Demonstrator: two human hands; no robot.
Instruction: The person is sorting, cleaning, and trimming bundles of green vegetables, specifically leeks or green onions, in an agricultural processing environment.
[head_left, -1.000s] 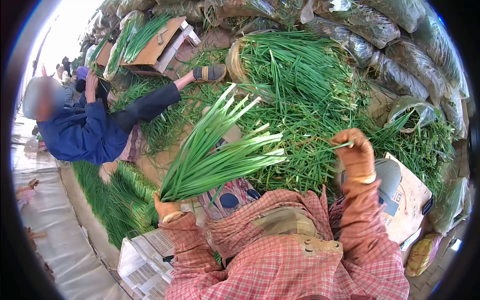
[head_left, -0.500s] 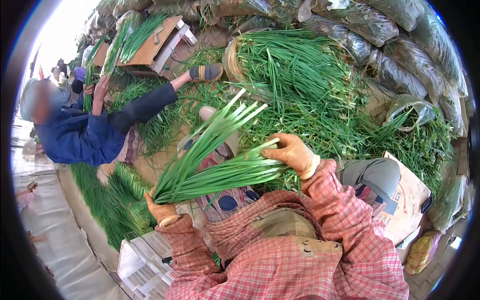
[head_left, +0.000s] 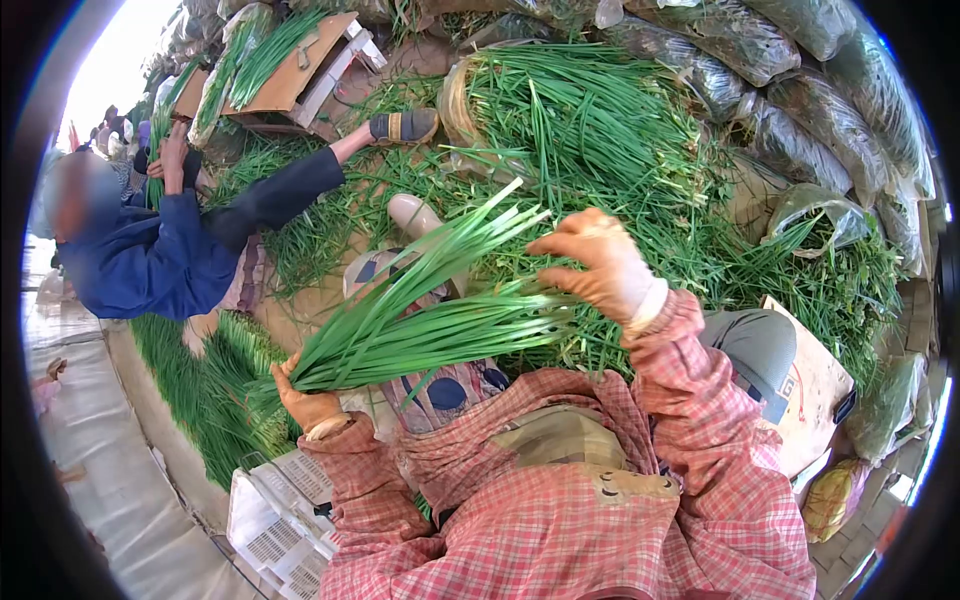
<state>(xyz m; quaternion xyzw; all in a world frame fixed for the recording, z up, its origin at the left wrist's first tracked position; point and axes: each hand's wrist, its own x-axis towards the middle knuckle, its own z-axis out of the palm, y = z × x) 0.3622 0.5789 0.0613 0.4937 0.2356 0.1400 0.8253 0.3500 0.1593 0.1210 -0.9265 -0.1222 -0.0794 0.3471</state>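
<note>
Held low on the left, my left hand (head_left: pixel 310 405), in an orange-stained glove, is closed around the leafy end of a bunch of garlic chives (head_left: pixel 430 345). The long green leaves fan into two parts, and their pale stem ends point up and to the right. Just beyond those ends my right hand (head_left: pixel 598 268), gloved too, has its thumb and fingers apart with nothing visible between them. Below and left of my left hand lie more chives (head_left: pixel 215 395) in a long green pile.
A large heap of chives (head_left: pixel 590 130) lies ahead, with loose leaves scattered around it. At left sits a co-worker (head_left: pixel 150 250) in blue, one leg stretched toward the heap. Filled plastic bags (head_left: pixel 800 130) line the back right. A white crate (head_left: pixel 280 520) stands at my lower left.
My right hand has released the stem ends and moved slightly up and right, its fingers opening. The left hand still grips the bunch. The co-worker's hands have shifted left.
</note>
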